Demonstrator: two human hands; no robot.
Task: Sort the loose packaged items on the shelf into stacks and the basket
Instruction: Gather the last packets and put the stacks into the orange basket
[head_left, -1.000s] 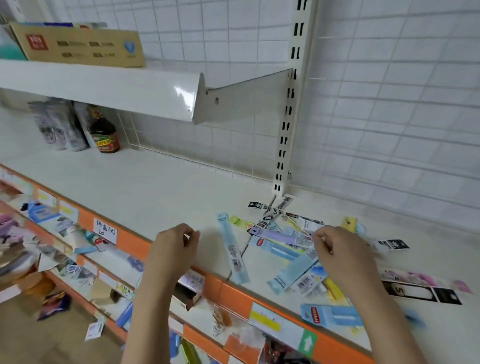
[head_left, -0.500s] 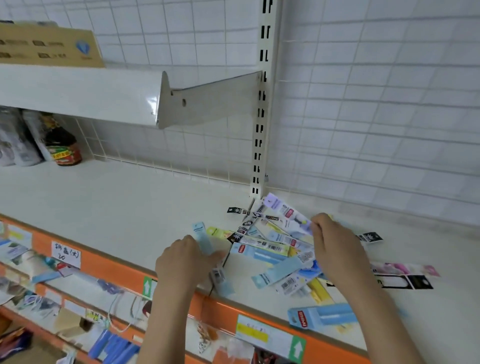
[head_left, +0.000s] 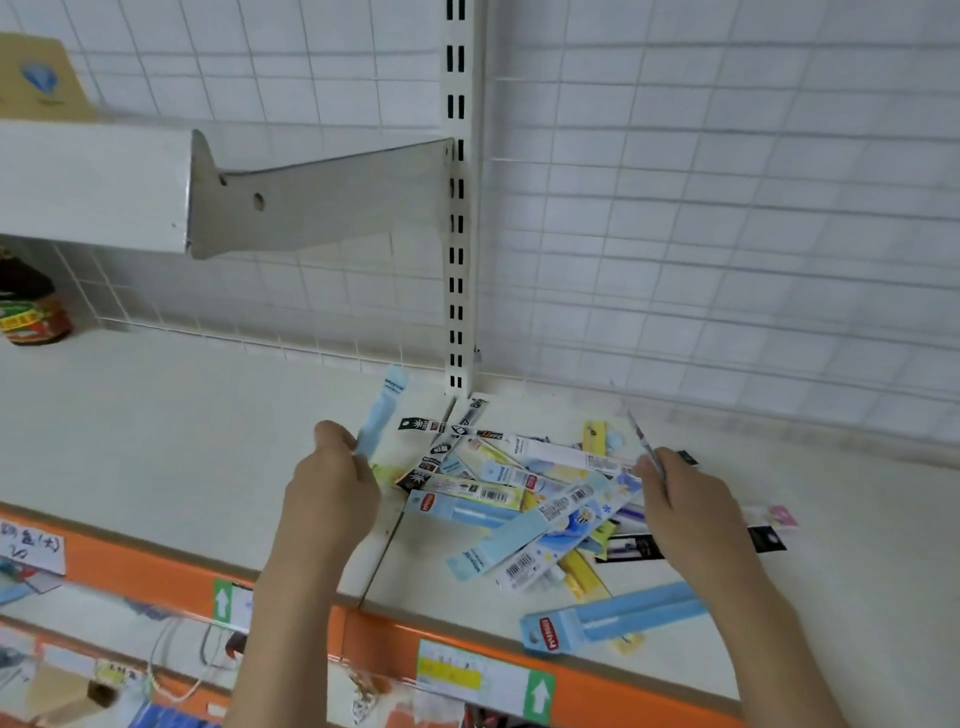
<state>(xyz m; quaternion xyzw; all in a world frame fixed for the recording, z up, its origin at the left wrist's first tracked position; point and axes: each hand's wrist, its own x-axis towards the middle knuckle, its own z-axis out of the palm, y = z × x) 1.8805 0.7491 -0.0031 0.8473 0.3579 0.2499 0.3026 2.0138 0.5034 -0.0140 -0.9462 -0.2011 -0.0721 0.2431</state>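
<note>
A loose pile of long flat packaged items, light blue, white, black and yellow, lies on the cream shelf below the slotted upright. My left hand grips a light blue packet by its lower end, raised upright left of the pile. My right hand pinches a thin clear packet seen edge-on, lifted over the pile's right side. A separate light blue packet rests near the orange shelf edge. No basket is in view.
A dark sauce jar stands at the far left against the wire grid back. An upper shelf with its bracket overhangs the left half. A black packet and a pink packet lie right of the pile. Lower shelves hold more goods.
My left hand took hold of the light blue packet that lay at the front and raised it upright. My right hand lifted a thin packet from the pile. The view swung right.
</note>
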